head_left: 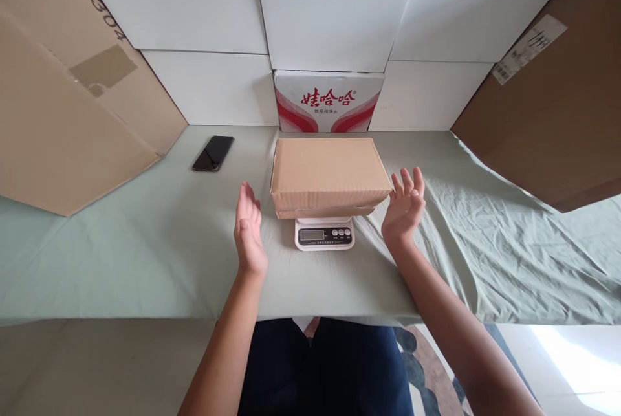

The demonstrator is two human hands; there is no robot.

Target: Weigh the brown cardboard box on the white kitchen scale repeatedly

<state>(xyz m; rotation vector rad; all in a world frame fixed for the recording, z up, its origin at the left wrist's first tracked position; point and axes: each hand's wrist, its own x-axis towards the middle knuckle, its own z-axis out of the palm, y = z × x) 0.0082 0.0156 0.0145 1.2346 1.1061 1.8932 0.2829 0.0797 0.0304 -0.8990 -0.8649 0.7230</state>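
A closed brown cardboard box (332,167) rests on top of a small white kitchen scale (325,235), whose front panel with a grey display and three buttons sticks out below it. The rest of the scale is hidden under the box. My left hand (250,231) is held upright to the left of the box, apart from it, fingers stretched out and empty. On the other side, my right hand (405,206) is raised close by the box's right front corner, its fingers spread and holding nothing. Whether its fingertips touch the box I cannot tell.
A black phone (213,153) lies on the green cloth (145,241) at the left. Behind the box stands a white and red printed carton (330,102) against white panels (334,8). Large cardboard sheets (87,99) flank the table on the left and right.
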